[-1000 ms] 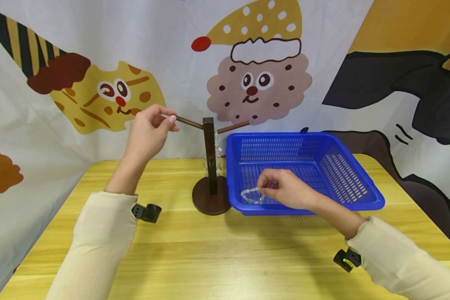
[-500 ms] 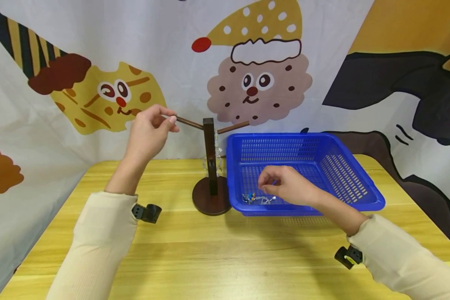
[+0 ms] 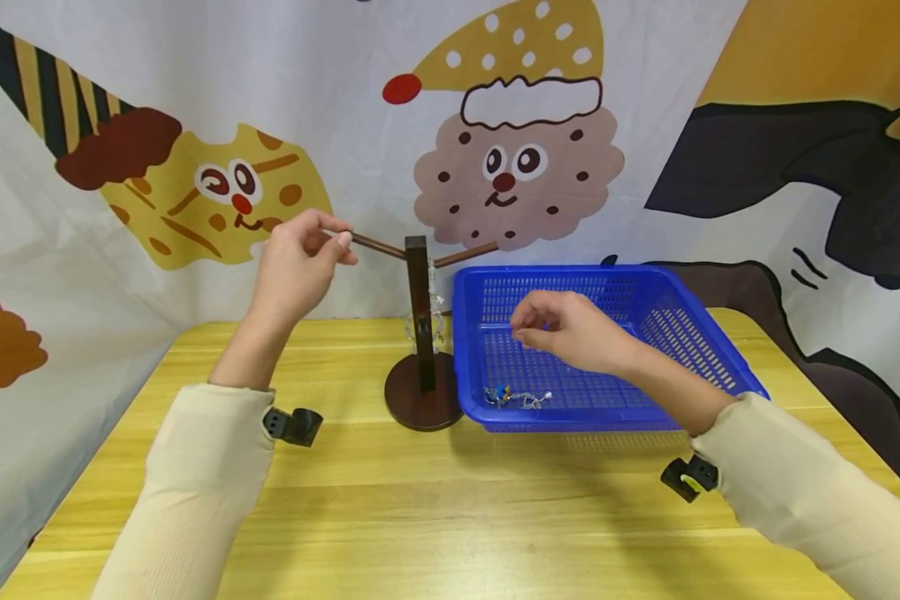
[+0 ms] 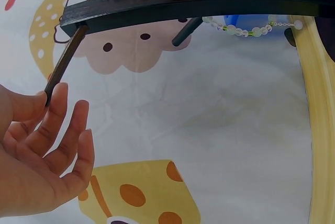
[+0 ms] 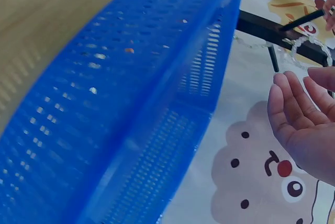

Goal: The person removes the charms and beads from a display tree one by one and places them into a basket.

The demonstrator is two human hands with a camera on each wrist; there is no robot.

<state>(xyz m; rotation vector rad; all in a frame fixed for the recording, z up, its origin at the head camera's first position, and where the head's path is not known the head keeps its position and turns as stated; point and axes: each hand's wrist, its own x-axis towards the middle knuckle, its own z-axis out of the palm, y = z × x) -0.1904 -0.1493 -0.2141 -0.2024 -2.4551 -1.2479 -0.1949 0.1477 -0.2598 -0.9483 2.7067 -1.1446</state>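
A dark wooden stand (image 3: 417, 279) is upright on the pale wood surface (image 3: 390, 517), its round base flat and its pegs angled up from the post. Clear beaded strings hang from it; the left wrist view shows one beaded string (image 4: 256, 32) with white and yellow-green beads and a short chain end. The left hand (image 3: 300, 267) pinches the tip of the left peg (image 3: 378, 244) between thumb and index finger, the other fingers loosely bent.

To the right of the stand, just beside its base, sits a blue plastic basket (image 3: 592, 419) with slotted walls; whether the two touch is hard to tell. In the basket's near left corner lies a small heap of clear beads (image 3: 528, 400) with a bit of blue and orange. Over the basket, apart from the heap, hangs the right hand (image 3: 570, 329), its fingers loosely curved and holding nothing.

Both arms wear cream sleeves (image 3: 202, 483). Behind the surface is a white cloth (image 3: 367, 125) printed with cartoon faces.
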